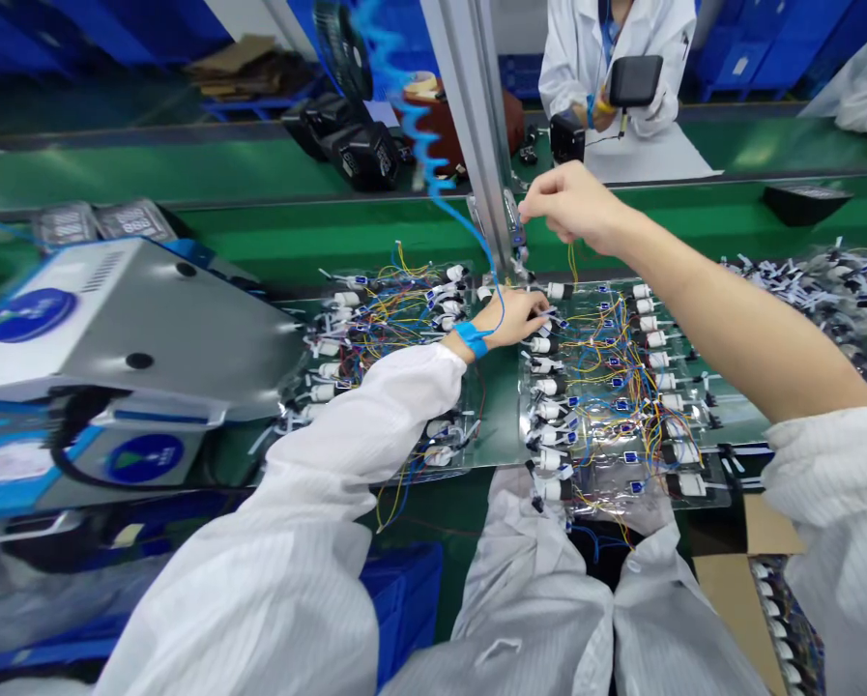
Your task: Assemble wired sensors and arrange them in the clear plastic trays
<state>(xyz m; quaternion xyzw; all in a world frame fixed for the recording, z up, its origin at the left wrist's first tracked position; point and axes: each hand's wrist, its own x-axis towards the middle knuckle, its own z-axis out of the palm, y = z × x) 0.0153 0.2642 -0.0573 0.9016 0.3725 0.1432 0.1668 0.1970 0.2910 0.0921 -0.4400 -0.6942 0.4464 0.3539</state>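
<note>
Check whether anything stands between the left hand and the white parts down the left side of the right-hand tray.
Nothing visible does: the left hand is at the far end of that row of white parts. The blue cord crosses over the hand to the wrist strap, not on the side facing the parts.

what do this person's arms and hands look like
Neither the left hand nor the right hand wears a glove. The striped white left sleeve nearly reaches a blue wristband with a coiled blue cord; the white right sleeve bunches near the elbow.
</note>
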